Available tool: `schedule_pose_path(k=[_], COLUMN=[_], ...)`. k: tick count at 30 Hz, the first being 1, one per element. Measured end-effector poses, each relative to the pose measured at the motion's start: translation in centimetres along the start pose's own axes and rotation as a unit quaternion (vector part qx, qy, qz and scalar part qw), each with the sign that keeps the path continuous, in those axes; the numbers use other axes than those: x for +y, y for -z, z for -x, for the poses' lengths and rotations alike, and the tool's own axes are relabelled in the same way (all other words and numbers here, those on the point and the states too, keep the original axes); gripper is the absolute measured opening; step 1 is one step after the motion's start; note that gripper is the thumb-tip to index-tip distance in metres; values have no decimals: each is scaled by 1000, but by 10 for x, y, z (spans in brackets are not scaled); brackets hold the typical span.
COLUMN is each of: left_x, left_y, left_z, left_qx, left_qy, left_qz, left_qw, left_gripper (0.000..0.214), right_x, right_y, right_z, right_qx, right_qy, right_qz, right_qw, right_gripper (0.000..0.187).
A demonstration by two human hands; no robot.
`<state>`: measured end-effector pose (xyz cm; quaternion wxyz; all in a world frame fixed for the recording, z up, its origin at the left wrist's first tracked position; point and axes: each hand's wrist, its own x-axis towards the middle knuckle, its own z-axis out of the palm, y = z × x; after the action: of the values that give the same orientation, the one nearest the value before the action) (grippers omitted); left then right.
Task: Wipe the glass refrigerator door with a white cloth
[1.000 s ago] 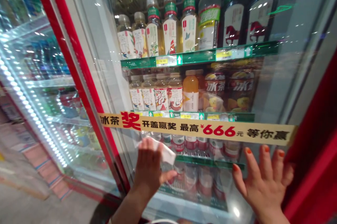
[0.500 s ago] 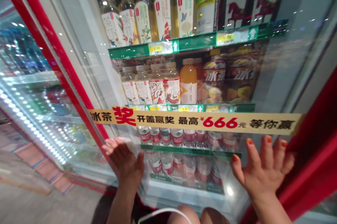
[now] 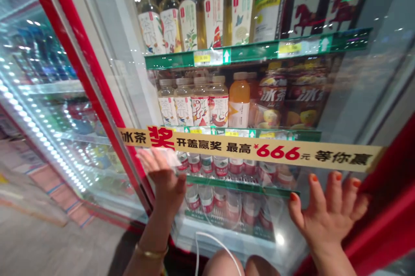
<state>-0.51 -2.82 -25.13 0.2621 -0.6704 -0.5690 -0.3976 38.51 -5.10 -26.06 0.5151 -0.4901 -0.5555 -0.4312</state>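
In the head view, the upright glass door (image 3: 343, 107) of a drinks cooler (image 3: 201, 55) stands ahead, its long axis vertical. The right hand (image 3: 327, 211) lies open, fingers spread on the glass, holding nothing. The left hand (image 3: 164, 181) half-curls against the door, a blurred white cloth (image 3: 158, 158) at its fingers; whether it grips the cloth, I cannot tell.

A red door frame (image 3: 88, 81) edges the glass, crossed by a cream strip (image 3: 253, 148) lettered in red and black. Green shelf edges (image 3: 256, 51) run behind; white labels (image 3: 306, 3) bear dark red horses. The right hand (image 3: 327, 213) has orange-red nails (image 3: 313, 177); a gold bangle (image 3: 151, 251) circles the left wrist (image 3: 152, 239).
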Motion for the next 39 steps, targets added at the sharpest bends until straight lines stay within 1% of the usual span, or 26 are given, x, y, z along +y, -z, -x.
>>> schedule_pose_path(k=[1, 4, 5, 6, 7, 8, 10, 12, 13, 14, 16, 18, 19, 20, 21, 23, 25, 26, 28, 30, 32, 33, 34, 36, 38, 39], left_x=[10, 38, 40, 36, 30, 23, 16, 27, 38, 52, 75, 80, 75, 66, 57, 46, 56, 68, 100, 123, 122, 112, 99, 75, 69, 75], left_y=[-1, -8, -9, -7, -2, 6, 27, 42, 45, 43, 32, 22, 21, 23, 29, 47, 58, 58, 47, 28, 16, 17, 21, 41, 61, 67], left_z=[-1, 17, 23, 24, 18, 6, -33, -69, -79, -82, -69, -47, -41, -42, -51, -82, -113, -121, -114, -85, -58, -52, -54, -80, -119, -135], left_qx=[-9, -3, 6, 19, 31, 45, 76, 109, 122, 126, 115, 91, 85, 84, 88, 98, 119, 126, 132, 120, 100, 97, 101, 115, 127, 128], left_qy=[-33, -217, -260, -274, -258, -217, -105, -32, -32, -64, -196, -319, -338, -322, -278, -159, -77, -63, -103, -212, -303, -311, -289, -192, -98, -74], left_qz=[-3, -22, -30, -40, -48, -51, -32, 1, 9, 8, -8, -24, -30, -34, -36, -24, 2, 10, 11, 0, -13, -18, -22, -13, 20, 38], left_qw=[999, 976, 965, 961, 964, 974, 991, 994, 992, 990, 974, 943, 937, 942, 956, 982, 990, 990, 986, 970, 948, 945, 952, 975, 987, 988], left_gripper=[104, 124, 129, 132, 131, 127, 112, 103, 103, 106, 117, 123, 124, 123, 120, 112, 107, 109, 118, 127, 125, 121, 117, 106, 100, 102], right_x=[1, 1, 0, -1, -2, -2, -3, -3, -3, -3, -1, 0, 0, 1, 1, 0, -2, -2, -1, 2, 6, 8, 8, 7, 5, 4], right_y=[1, 1, 0, 0, -1, -2, -3, -3, -3, -3, -3, -3, -4, -5, -6, -7, -6, -5, -3, -3, -3, -4, -5, -6, -6, -6], right_z=[1, 1, 2, 2, 2, 2, 2, 1, 1, 1, 2, 3, 4, 5, 6, 7, 7, 7, 7, 7, 8, 9, 9, 9, 8, 8], right_qx=[-2, -5, -5, -4, -2, 0, 3, 3, 2, 0, -3, -2, -4, -6, -8, -9, -7, -8, -15, -21, -21, -22, -22, -23, -24, -25], right_qy=[-1, 0, -1, -3, -5, -6, -9, -11, -12, -11, -7, -5, -2, 3, 6, 2, -15, -24, -25, -10, 11, 25, 38, 46, 32, 22], right_qz=[-4, -14, -14, -13, -11, -9, -5, -4, -5, -7, -8, -3, 3, 10, 17, 27, 26, 22, 14, 16, 31, 41, 49, 52, 45, 41], right_qw=[1000, 1000, 1000, 1000, 1000, 1000, 1000, 1000, 1000, 1000, 1000, 1000, 1000, 1000, 1000, 1000, 1000, 999, 999, 1000, 999, 999, 998, 997, 998, 999], right_gripper=[76, 75, 75, 75, 75, 74, 75, 76, 76, 76, 77, 79, 80, 82, 84, 89, 91, 92, 92, 93, 93, 94, 94, 94, 95, 95])
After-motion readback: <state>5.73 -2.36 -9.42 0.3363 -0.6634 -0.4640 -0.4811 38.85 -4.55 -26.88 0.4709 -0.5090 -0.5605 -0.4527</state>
